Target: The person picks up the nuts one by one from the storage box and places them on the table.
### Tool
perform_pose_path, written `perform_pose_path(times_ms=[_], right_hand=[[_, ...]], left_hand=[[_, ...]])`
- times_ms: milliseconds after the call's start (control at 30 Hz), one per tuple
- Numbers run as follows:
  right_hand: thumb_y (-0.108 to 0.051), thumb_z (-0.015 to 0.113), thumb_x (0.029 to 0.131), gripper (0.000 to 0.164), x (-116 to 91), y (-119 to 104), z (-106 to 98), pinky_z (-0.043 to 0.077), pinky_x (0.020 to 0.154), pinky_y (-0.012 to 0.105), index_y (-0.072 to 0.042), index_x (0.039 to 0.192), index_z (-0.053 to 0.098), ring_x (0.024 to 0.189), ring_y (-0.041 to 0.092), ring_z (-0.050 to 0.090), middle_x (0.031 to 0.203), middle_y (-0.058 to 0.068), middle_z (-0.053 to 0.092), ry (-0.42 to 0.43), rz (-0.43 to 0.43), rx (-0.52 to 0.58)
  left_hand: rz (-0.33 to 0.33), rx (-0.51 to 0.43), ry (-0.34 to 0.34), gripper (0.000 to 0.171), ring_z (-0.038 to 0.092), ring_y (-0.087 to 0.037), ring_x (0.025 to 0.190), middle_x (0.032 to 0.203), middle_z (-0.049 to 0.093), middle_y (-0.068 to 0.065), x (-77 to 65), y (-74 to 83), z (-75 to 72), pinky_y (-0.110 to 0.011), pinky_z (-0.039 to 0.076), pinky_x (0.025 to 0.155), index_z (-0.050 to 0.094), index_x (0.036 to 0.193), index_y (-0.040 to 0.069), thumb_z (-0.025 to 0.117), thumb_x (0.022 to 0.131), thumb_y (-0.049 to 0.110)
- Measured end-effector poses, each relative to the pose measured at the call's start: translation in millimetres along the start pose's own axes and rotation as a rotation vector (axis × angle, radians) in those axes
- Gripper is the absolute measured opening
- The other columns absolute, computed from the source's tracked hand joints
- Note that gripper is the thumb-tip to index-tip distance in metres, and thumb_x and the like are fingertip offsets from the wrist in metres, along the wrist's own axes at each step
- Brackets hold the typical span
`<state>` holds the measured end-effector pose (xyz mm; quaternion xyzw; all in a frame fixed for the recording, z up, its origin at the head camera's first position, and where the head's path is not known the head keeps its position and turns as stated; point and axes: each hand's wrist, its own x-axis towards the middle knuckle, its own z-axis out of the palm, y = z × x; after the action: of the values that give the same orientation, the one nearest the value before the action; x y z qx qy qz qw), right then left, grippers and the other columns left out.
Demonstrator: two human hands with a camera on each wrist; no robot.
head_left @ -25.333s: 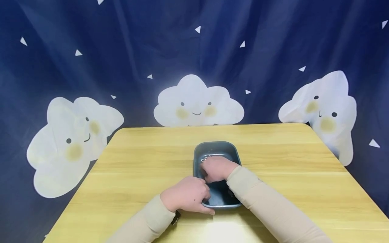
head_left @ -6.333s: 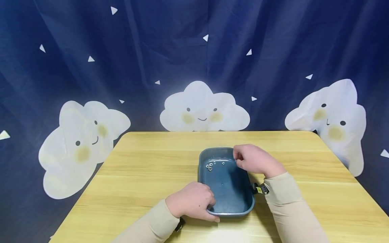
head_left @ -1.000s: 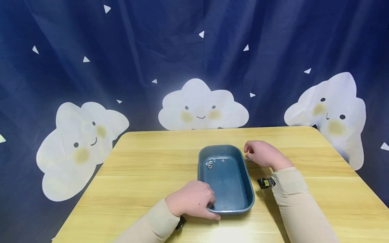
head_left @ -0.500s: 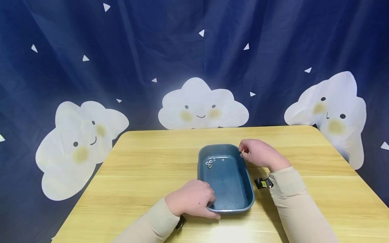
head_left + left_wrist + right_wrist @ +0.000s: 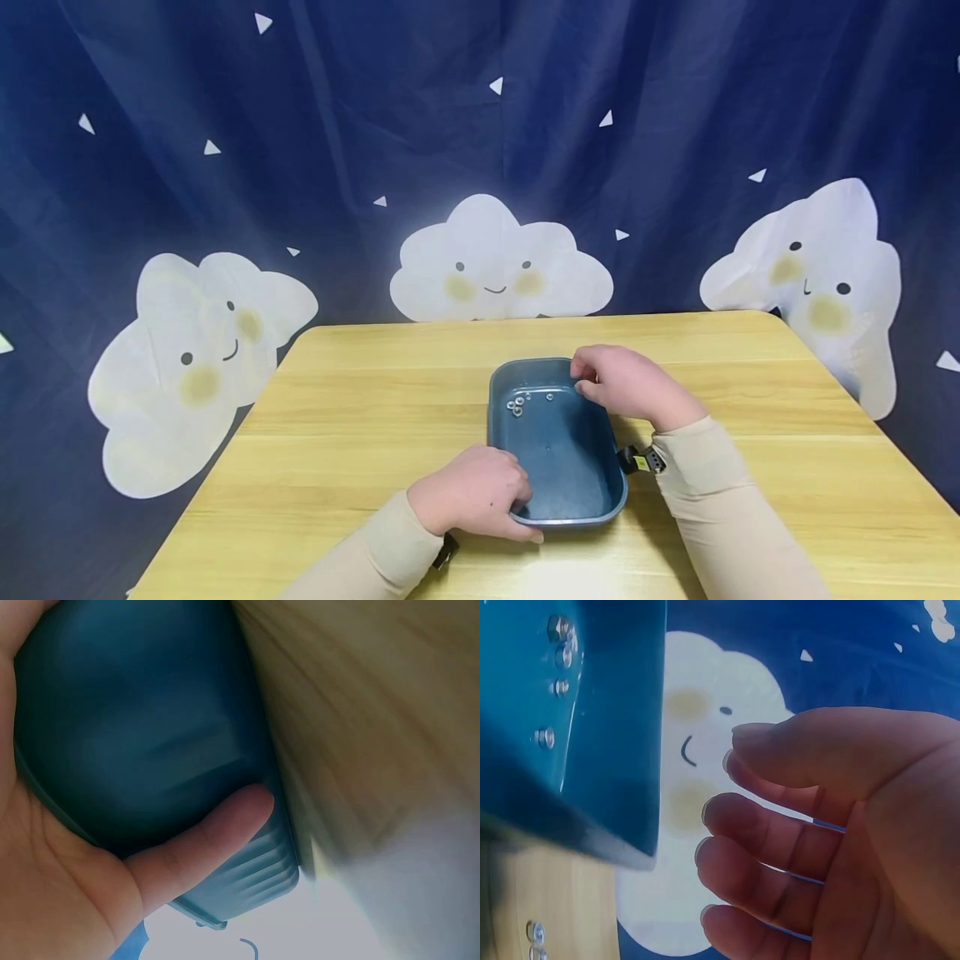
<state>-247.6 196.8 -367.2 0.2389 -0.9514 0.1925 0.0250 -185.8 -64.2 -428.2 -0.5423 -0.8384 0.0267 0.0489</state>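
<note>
My left hand (image 5: 474,493) grips the near left corner of a dark teal plastic bin (image 5: 558,521). In the left wrist view its thumb (image 5: 217,832) lies along the outer wall, with the fingers over the rim. My right hand (image 5: 630,385) is over the bin's far right corner, fingers bent and thumb near the index finger. In the right wrist view nothing shows between these fingers (image 5: 739,829), which stand beside the bin's rim. Several small metal nuts (image 5: 517,412) lie at the bin's far end, one nut (image 5: 550,397) apart from the others.
The bin stands on a wooden table (image 5: 360,417). In the right wrist view, nuts (image 5: 536,931) lie on the table beside the bin. Behind the table hangs a dark blue curtain (image 5: 435,108) with white clouds. Each wrist carries a small black camera (image 5: 641,460).
Over the last second my right hand has moved left, from the table beside the bin to over its far right corner. The left hand and the nuts in the bin have stayed put.
</note>
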Motion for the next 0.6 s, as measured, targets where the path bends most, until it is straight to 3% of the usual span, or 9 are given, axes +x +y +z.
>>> perform_pose_path(times_ms=[600], right_hand=[[-0.012,0.07,0.091,0.006,11,-20,17,0.045,0.066,0.034,-0.016,0.092,0.066,0.068,0.013,0.051,0.075,-0.007,0.055,-0.034,-0.048,0.062]], left_hand=[[0.002,0.003,0.024,0.054,0.042,-0.001,0.056,0.057,0.039,0.019,-1.3,0.8,-0.5,-0.02,0.035,0.051,0.045,0.052,0.03,0.068,0.08,0.071]])
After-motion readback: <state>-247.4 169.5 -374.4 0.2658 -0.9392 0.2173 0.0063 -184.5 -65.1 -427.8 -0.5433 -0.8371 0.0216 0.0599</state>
